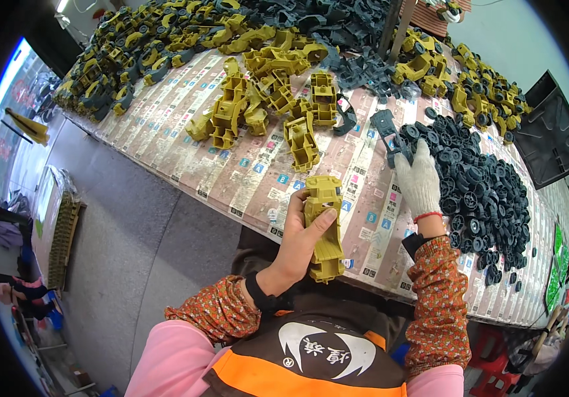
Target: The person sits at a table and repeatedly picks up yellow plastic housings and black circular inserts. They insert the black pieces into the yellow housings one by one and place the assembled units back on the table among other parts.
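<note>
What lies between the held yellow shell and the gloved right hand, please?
In the head view, bare patterned tabletop separates the shell from the gloved right hand.

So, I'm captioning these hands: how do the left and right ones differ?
The left hand is bare; the right hand wears a whitish glove. The left hand grips a yellow toy vehicle body; the right hand is at the edge of the dark wheel pile, by a dark frame-like part, its hold unclear. Both emerge from patterned sleeve covers.

- Your head camera looks down, from close above, at your left hand (294, 246) and right hand (419, 182).
- Its fisheye view faces across the counter (172, 142).
</note>
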The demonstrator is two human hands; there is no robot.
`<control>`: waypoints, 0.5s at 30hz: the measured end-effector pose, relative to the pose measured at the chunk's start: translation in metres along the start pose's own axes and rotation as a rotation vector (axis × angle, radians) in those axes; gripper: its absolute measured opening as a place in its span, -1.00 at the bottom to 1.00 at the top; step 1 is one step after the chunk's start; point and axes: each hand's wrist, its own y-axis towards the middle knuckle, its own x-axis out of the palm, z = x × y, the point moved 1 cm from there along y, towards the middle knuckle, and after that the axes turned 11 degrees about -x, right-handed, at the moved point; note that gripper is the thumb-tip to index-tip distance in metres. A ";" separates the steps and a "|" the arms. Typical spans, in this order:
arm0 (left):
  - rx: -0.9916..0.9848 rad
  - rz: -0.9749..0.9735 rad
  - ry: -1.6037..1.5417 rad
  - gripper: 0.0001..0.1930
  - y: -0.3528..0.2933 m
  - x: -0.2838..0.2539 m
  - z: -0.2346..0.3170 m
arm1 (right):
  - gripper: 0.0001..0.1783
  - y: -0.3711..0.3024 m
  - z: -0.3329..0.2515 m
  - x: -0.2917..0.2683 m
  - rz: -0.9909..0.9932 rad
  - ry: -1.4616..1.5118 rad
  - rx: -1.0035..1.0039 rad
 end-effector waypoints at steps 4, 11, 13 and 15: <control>-0.009 -0.011 0.016 -0.48 0.002 -0.002 0.001 | -0.30 -0.026 -0.019 -0.033 -0.034 -0.016 -0.142; -0.045 -0.191 0.152 -0.39 0.001 0.018 -0.004 | -0.23 -0.100 -0.059 -0.062 -0.442 0.998 0.106; -0.072 -0.301 0.232 -0.37 0.000 0.028 -0.006 | -0.23 -0.122 -0.055 -0.058 -0.459 1.034 0.109; -0.160 -0.415 0.252 -0.28 -0.003 0.034 -0.001 | -0.23 -0.135 -0.057 -0.062 -0.363 1.135 0.216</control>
